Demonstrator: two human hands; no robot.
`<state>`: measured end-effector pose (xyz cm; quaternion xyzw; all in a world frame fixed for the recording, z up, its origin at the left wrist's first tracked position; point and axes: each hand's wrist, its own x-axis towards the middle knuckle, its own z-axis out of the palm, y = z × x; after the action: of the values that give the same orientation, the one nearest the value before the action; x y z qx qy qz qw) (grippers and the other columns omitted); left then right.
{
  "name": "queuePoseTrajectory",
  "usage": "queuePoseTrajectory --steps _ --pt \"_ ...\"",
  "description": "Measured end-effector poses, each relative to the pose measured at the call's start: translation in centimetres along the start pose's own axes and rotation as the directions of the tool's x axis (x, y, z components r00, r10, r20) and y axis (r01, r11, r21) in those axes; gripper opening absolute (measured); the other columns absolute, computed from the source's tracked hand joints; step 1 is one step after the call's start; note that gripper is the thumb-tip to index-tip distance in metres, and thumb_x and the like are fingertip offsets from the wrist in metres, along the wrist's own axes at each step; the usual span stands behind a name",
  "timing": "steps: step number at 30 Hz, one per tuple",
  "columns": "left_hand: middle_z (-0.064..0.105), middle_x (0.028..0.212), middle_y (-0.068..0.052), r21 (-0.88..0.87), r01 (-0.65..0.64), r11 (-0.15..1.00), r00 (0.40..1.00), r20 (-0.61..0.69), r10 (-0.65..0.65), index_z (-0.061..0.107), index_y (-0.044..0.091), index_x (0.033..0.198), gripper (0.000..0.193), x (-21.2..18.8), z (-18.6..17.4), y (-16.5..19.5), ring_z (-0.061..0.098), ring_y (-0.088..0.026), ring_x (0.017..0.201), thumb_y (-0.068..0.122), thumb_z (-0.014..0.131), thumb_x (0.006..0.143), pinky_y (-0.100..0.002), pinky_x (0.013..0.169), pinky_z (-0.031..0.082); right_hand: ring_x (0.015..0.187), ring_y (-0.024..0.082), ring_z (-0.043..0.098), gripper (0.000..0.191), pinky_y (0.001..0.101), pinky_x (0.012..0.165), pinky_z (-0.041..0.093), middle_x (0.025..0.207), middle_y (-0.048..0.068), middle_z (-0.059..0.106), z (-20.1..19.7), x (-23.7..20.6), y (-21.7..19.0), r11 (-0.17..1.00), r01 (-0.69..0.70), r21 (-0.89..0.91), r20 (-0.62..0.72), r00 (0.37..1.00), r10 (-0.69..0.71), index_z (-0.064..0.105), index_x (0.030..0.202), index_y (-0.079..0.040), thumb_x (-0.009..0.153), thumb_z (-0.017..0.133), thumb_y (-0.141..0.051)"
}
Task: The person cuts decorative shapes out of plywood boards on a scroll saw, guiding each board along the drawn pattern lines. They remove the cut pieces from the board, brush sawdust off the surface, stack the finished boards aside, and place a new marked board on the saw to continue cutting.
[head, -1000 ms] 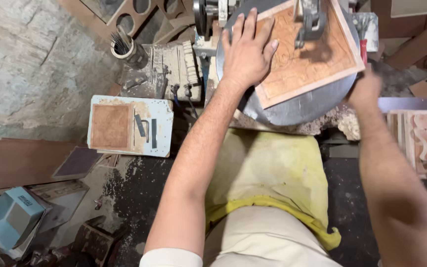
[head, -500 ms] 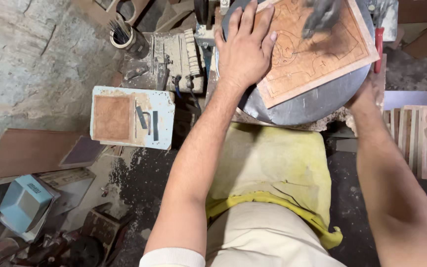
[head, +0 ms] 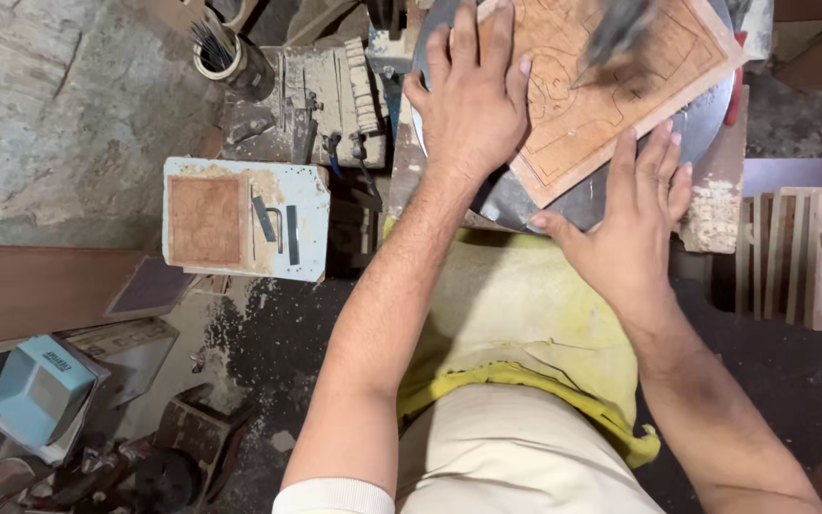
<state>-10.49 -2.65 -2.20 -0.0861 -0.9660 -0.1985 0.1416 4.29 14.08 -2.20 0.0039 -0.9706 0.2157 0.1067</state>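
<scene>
1. My left hand (head: 473,100) lies flat, palm down, at the far middle of the scene, its fingers spread and pointing away from me.
2. My left forearm is bare and runs straight from the near edge up to that hand, with a pale sleeve cuff at the near end.
3. My right hand (head: 625,224) sits nearer and to the right, palm down, fingers together and angled far-right, thumb stretched left.
4. My right forearm comes in from the near right corner.
5. Neither grip is closed on anything.

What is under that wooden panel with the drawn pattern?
The wooden panel lies on a round grey metal table, whose rim shows along its lower edge. The left hand and right hand press there. The table's middle is covered.
</scene>
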Motion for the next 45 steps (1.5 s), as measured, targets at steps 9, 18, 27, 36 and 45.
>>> queuePoseTrajectory --steps 9,18,27,36,45 --pt "0.041 0.152 -0.012 0.084 -0.206 0.975 0.976 0.088 0.199 0.045 0.034 0.153 0.053 2.5 -0.6 -1.7 0.041 -0.037 0.133 0.050 0.055 0.103 -0.073 0.102 0.030 0.158 0.056 0.017 0.116 0.0668 0.126 0.013 0.164 0.047 0.023 0.1 0.5 -0.7 1.000 0.011 -0.009 -0.029 1.000 -0.011 0.033 0.160 0.016 0.087 0.086 -0.057" --pt "0.045 0.150 -0.014 -0.028 -0.297 0.954 0.955 0.006 0.297 0.053 0.030 0.150 0.048 2.5 -0.4 -2.5 0.048 -0.033 0.126 0.042 0.058 0.104 -0.059 0.104 0.037 0.159 0.055 0.019 0.117 0.0666 0.127 0.013 0.165 0.045 0.023 0.3 0.7 -0.5 1.000 0.000 -0.007 -0.034 0.999 -0.001 0.034 0.160 0.015 0.084 0.087 -0.057" --pt "0.044 0.151 -0.013 0.005 -0.240 0.971 0.970 0.035 0.240 0.049 0.031 0.152 0.050 2.4 -0.5 -1.9 0.046 -0.032 0.126 0.042 0.057 0.104 -0.059 0.103 0.036 0.159 0.054 0.020 0.116 0.0662 0.128 0.014 0.165 0.044 0.023 -0.1 1.2 -0.4 1.000 0.024 0.012 -0.032 0.999 -0.023 0.035 0.159 0.015 0.083 0.089 -0.054" --pt "0.040 0.153 -0.019 0.014 -0.195 0.981 0.979 0.064 0.193 0.044 0.029 0.156 0.053 1.7 -0.5 -1.5 0.045 -0.035 0.127 0.041 0.054 0.105 -0.058 0.100 0.035 0.159 0.053 0.022 0.116 0.0646 0.127 0.014 0.165 0.044 0.024 -1.1 1.7 0.2 0.999 0.022 0.028 0.006 1.000 -0.023 0.036 0.159 0.013 0.079 0.088 -0.052" --pt "0.040 0.154 -0.020 0.030 -0.183 0.983 0.978 0.106 0.179 0.044 0.028 0.156 0.053 1.6 -1.0 -1.2 0.043 -0.038 0.129 0.041 0.054 0.105 -0.060 0.100 0.034 0.159 0.052 0.023 0.117 0.0644 0.126 0.016 0.164 0.043 0.025 -1.5 1.9 0.7 1.000 0.015 0.012 0.035 0.999 -0.015 0.037 0.158 0.012 0.077 0.088 -0.054"
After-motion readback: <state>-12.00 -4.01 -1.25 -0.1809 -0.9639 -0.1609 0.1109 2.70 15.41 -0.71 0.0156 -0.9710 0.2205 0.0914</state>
